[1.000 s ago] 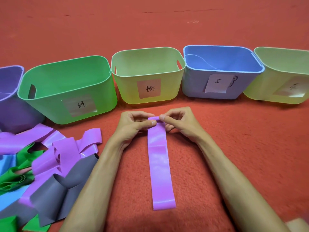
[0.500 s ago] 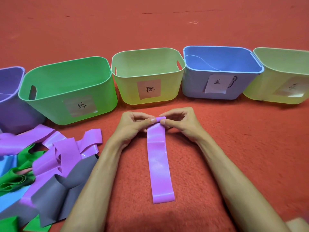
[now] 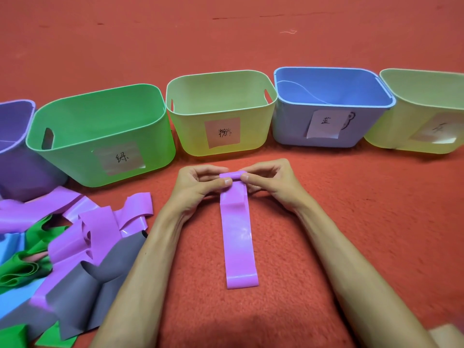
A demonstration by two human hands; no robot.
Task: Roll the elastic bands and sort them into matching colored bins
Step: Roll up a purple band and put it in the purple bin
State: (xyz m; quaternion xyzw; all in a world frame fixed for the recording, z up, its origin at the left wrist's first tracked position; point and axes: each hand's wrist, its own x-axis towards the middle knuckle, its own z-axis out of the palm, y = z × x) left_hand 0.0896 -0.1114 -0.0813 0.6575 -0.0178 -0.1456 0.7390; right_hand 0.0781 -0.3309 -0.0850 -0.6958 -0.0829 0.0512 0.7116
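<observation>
Pink and glossy, the elastic band (image 3: 238, 237) lies on the red carpet (image 3: 351, 222) with its far end rolled up between our hands
Our left hand (image 3: 198, 189) and right hand (image 3: 271, 184) each close their grip on the small roll, thumb and fingertips pinching it from either side, while the rest lies flat toward us. Beyond stand a purple bin (image 3: 15, 167), green bin (image 3: 100, 156), yellow-green bin (image 3: 221, 144), blue bin (image 3: 296, 126) and yellow bin (image 3: 401, 139) in a row; a loose pile of bands (image 3: 75, 247) lies at our left
</observation>
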